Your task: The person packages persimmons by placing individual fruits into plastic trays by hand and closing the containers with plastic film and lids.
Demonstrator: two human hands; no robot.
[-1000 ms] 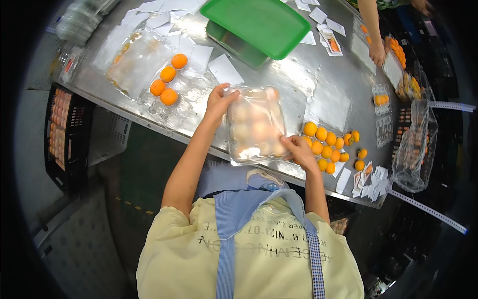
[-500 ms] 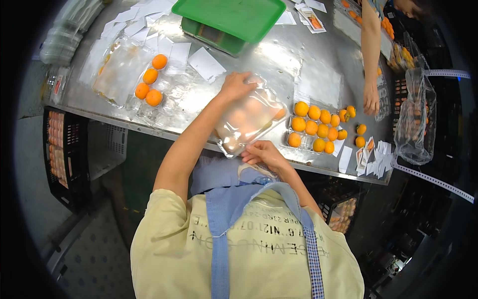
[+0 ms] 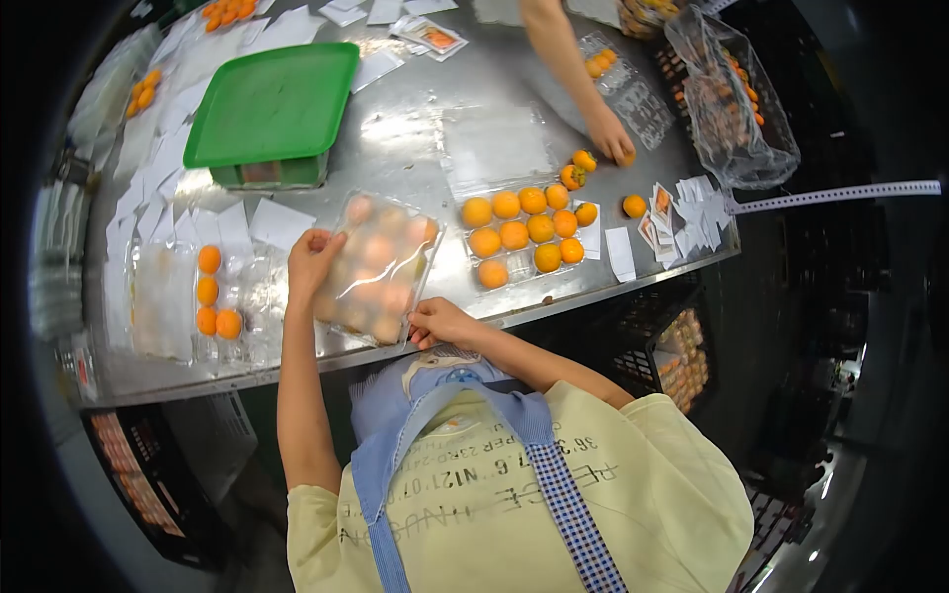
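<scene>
Left hand [image 3: 313, 261], right hand [image 3: 436, 324] still hold box [image 3: 374, 267] — coworker's hand [image 3: 608, 133] reached 1 fruit [image 3: 629, 158].

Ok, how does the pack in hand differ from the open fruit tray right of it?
The held pack has fruit under clear plastic; the open tray has fruit uncovered. The left hand and right hand grip the held pack; the open tray rests on the table, untouched. Both hold round, orange-toned fruit.

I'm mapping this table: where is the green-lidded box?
In the head view, the green-lidded box stands on the metal table, upper left of the picture, beyond the left hand, with white cards nearby.
</scene>
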